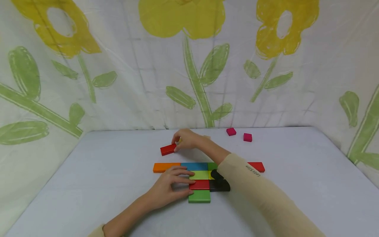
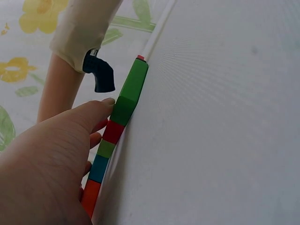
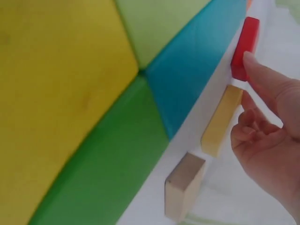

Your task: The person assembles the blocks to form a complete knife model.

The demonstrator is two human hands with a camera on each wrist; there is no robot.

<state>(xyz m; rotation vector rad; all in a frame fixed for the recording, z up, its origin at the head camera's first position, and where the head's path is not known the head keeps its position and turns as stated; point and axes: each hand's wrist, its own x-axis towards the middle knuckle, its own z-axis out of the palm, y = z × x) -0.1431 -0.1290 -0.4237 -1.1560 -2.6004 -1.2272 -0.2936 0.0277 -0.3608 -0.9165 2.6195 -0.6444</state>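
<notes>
My left hand [image 1: 165,187] lies beside the flat block arrangement, fingertips touching the left ends of a light green block [image 1: 199,174], a red block [image 1: 196,184] and a green block [image 1: 199,197]. In the left wrist view, the thumb rests at the green block [image 2: 131,89]. Farther back, my right hand [image 1: 188,138] pinches the right end of a loose red block [image 1: 167,150]. Seen from the right wrist, its thumb lies on the red block [image 3: 247,40], and a fingertip meets the yellow block [image 3: 221,122] close by.
Orange [image 1: 166,167], blue [image 1: 193,166] and red [image 1: 256,167] blocks show in the back row, partly behind the right sleeve. A black block [image 1: 219,186] sits on the right. Two pink cubes [image 1: 231,131] lie near the back edge. A plain wooden block [image 3: 183,187] stands beyond the row.
</notes>
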